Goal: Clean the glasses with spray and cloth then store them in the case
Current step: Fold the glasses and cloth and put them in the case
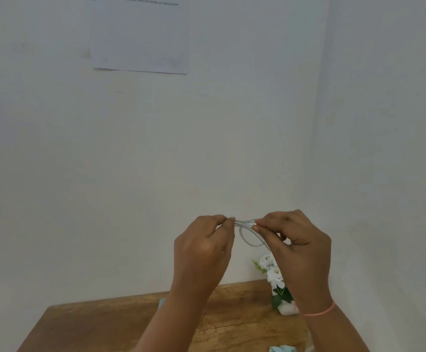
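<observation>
Glasses (248,233), clear frame, held up between both hands, well above wooden table (100,326).

Judged light, thin and slightly springy; lenses fragile and easily smeared. Best gripped at frame ends or hinges, never on lens faces. Pinched at one end by fingertips of left hand (204,246), at the other by curled fingers and thumb of right hand (299,241). Backed by pale wall. Below: white flowers (274,274) near right wrist; pale blue cloth (281,348) at lower edge. Spray and case not in view.

Clear-framed glasses (248,233), seemingly half-folded, held aloft.
</observation>
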